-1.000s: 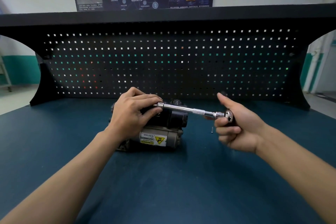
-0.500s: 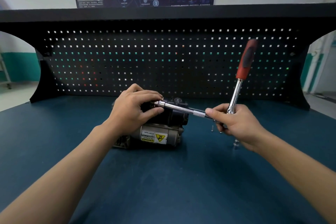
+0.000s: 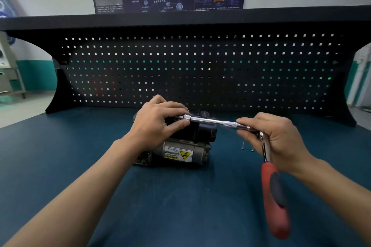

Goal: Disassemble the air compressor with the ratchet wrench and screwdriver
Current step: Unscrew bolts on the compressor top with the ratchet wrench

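Ratchet wrench [image 3: 274, 192] handle swung downward; right hand [image 3: 281, 138] grips its head, left hand [image 3: 158, 120] pinches extension [image 3: 212, 121].

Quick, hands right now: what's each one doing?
Left hand: pinching the socket end of the extension bar at the air compressor.
Right hand: gripping the ratchet wrench near its head.

The ratchet wrench [image 3: 274, 196] has swung round on its extension bar [image 3: 210, 121]. A second ago only its head showed beside the right grip [image 3: 281, 138], half a second ago its red handle stood up against the pegboard [image 3: 200, 70], and now that handle hangs down toward the camera. The right grip has turned with it, from thumb raised to fingers laid over the bar's knurled end.
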